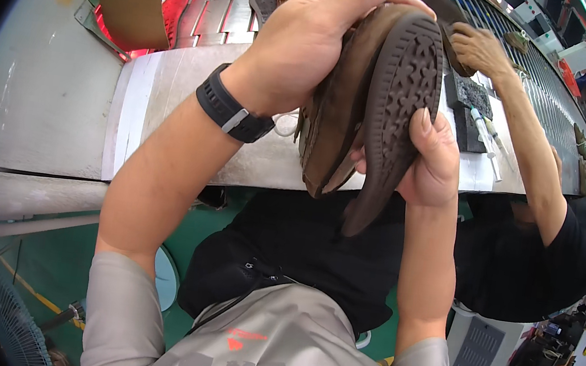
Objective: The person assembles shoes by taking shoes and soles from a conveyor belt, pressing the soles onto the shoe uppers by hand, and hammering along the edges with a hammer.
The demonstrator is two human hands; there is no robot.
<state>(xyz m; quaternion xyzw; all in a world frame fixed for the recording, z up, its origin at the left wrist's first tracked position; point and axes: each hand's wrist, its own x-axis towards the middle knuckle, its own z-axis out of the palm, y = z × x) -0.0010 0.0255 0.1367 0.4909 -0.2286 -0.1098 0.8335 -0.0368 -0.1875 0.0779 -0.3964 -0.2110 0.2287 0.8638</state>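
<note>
My left hand [302,49] is wrapped round the far end of a brown shoe upper [342,108], held up above the table's front edge. A dark brown rubber sole [403,94] lies along the right side of the upper, its patterned tread turned toward the right. At the far end the two meet under my left fingers. Toward the near end a gap shows between them, and the sole's tip hangs free. My right hand [431,160] grips the sole's near half, thumb on the tread and fingers in the gap.
A co-worker's hand [481,51] on the right holds another dark sole [445,15]. Beside it are a dark block [467,106] and slim white tools [485,133]. Beyond the white worktop [194,98] runs a roller conveyor [231,0]; a brown panel [132,2] stands at its left.
</note>
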